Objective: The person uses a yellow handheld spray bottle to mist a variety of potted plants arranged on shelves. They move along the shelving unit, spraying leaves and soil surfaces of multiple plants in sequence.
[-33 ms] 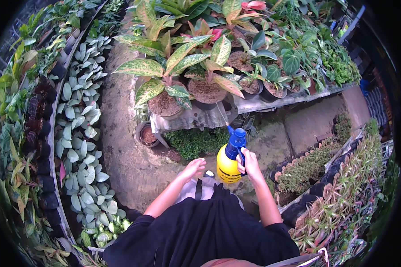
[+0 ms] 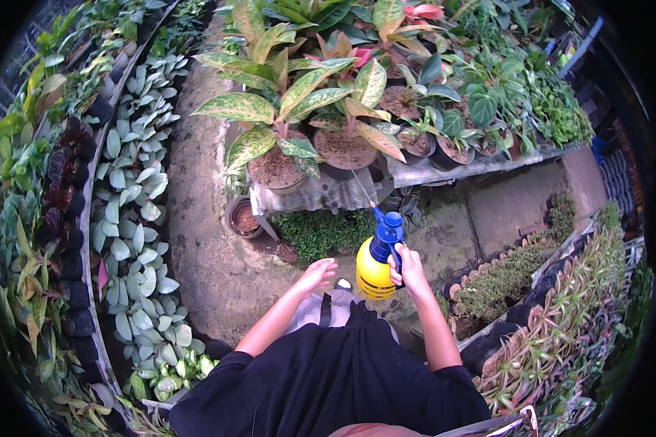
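My right hand (image 2: pixel 410 271) grips the handle of a yellow pump sprayer (image 2: pixel 374 271) with a blue top and nozzle. A thin jet of liquid runs from its nozzle tip up toward a potted plant (image 2: pixel 346 146) with broad, pink-flecked green leaves. Beside it, at the table's front left corner, stands a similar potted plant (image 2: pixel 277 166). My left hand (image 2: pixel 318 276) hangs in the air left of the sprayer, fingers stretched out, touching nothing.
The pots crowd a grey-edged table (image 2: pixel 444 172) ahead. Under its left corner sits a small brown pot (image 2: pixel 245 217). A concrete path (image 2: pixel 204 240) runs along the left, beside a row of pale-leaved plants (image 2: pixel 135 247). Low plants (image 2: pixel 554 328) in dark bags line the right.
The plants and table sit slightly farther right in the picture. Both hands and the sprayer hold nearly the same position, with the jet still coming out.
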Tool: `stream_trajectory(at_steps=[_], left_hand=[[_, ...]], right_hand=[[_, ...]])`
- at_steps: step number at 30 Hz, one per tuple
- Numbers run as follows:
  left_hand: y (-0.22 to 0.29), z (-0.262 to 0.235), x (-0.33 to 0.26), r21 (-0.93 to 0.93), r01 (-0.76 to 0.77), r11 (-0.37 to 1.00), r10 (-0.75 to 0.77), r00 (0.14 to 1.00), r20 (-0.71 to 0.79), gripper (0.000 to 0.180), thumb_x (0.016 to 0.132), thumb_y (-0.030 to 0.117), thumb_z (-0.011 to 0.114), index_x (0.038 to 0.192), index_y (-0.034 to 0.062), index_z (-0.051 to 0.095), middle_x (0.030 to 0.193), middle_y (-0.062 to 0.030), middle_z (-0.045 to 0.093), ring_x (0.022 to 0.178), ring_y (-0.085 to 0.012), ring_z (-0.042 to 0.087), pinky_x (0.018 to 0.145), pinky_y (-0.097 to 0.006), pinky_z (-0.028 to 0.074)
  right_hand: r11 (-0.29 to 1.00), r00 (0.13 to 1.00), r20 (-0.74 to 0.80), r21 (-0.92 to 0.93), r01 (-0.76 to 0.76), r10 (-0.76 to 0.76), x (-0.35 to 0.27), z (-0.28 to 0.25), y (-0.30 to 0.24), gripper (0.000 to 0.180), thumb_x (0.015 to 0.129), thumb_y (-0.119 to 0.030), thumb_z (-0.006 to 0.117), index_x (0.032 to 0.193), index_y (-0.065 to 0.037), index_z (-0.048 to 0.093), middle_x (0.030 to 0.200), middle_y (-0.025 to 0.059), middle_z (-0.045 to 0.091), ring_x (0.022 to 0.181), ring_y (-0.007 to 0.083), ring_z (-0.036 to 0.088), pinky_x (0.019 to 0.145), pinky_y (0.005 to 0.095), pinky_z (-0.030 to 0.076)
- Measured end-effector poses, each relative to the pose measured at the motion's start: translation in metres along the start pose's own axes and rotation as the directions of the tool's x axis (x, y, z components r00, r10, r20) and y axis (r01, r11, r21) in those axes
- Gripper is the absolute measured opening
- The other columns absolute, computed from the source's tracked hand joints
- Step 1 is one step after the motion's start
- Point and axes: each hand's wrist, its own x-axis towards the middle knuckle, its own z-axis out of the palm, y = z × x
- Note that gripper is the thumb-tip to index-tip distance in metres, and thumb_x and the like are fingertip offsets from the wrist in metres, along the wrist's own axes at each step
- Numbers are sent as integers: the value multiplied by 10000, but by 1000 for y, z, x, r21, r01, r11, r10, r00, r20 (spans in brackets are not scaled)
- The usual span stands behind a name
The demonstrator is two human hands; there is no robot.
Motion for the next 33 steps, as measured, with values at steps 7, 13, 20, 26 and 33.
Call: stream_trajectory(at_steps=[7, 13, 20, 26, 33], left_hand=[[-5, -63, -54, -189, -121, 974, 86, 979, -184, 475, 861, 397, 386, 1219, 84, 365, 1230, -79, 422, 1124, -213, 404, 903, -380, 342], [-34, -98, -81, -351, -143, 925, 29, 950, -310, 469, 863, 376, 384, 1214, 66, 367, 1216, -97, 433, 1099, -217, 431, 890, -369, 358], [-40, -101, -78, -343, -132, 930, 32, 959, -282, 438, 862, 367, 384, 1183, 70, 395, 1198, -85, 454, 1079, -207, 447, 868, -351, 368], [-19, -83, -67, -298, -120, 947, 59, 977, -207, 431, 859, 375, 394, 1178, 85, 401, 1180, -74, 472, 1066, -201, 456, 855, -349, 371], [-2, -49, -40, -224, -155, 962, 104, 969, -224, 420, 858, 372, 396, 1171, 92, 405, 1164, -71, 486, 1046, -189, 470, 838, -354, 375]], right_hand=[[999, 996, -88, 37, 1, 3, 12, 34, 1, 396, 872, -335, 331, 593, -58, 387, 416, 3, 343, 285, 83, 290, 287, 216, 249], [998, 1000, -23, -61, -3, 1, 10, 66, 7, 394, 876, -361, 307, 622, -68, 374, 430, 4, 338, 282, 87, 274, 283, 224, 248], [973, 991, -132, 225, 43, -13, -3, 75, 16, 437, 871, -412, 293, 595, -84, 383, 393, 0, 333, 287, 91, 303, 296, 213, 255], [967, 983, -185, 248, 66, -19, -19, 60, 11, 496, 864, -462, 328, 557, -78, 388, 399, -19, 321, 286, 80, 312, 290, 200, 266], [950, 967, -242, 274, 150, -83, -33, -1, -12, 427, 865, -381, 368, 586, -59, 397, 444, 1, 363, 296, 83, 321, 295, 213, 274]])
